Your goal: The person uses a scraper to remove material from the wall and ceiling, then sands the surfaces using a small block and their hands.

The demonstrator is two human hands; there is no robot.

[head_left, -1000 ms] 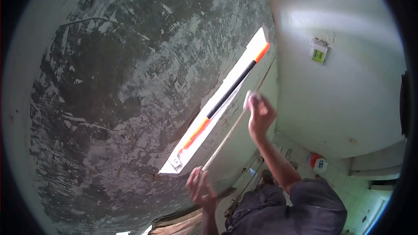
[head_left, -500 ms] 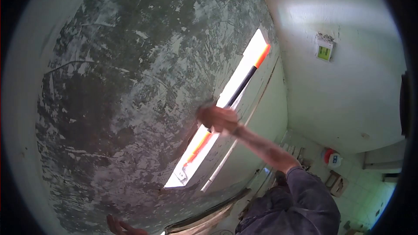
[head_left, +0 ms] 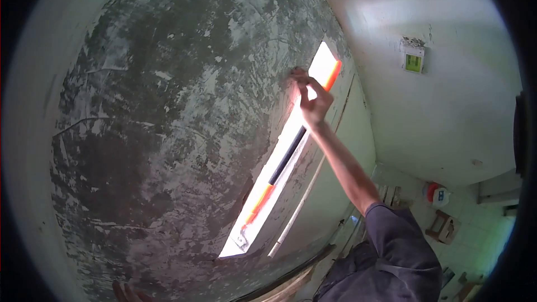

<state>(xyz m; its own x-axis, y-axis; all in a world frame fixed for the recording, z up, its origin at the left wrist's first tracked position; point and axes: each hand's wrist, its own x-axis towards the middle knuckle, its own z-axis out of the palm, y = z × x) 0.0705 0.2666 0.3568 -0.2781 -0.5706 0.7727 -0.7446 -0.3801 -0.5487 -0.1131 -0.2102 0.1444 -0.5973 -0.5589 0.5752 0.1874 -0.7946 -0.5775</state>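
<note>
Moved to upper centre: right hand (head_left: 316, 101), fingers curled, any pinched object indiscernible, overlapping long cylindrical orange-and-black rod (head_left: 288, 156).

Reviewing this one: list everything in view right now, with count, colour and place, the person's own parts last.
Patchy wall: one, dark grey and whitish, left and centre
Bright strip: one, white, slanting across the centre
Rod: one, black with orange ends, along the bright strip
Thin stick: one, pale, below right of the strip
Smooth surface: one, pale, right
Small box: one, white and green, upper right
Container: one, white beside red, lower right
Frame-like item: one, brownish, below the container
Sleeve: one, dark, bottom right
Right hand: one, bare, over the strip's upper part
Left hand: one, bare, bottom edge, partly cut off
</note>
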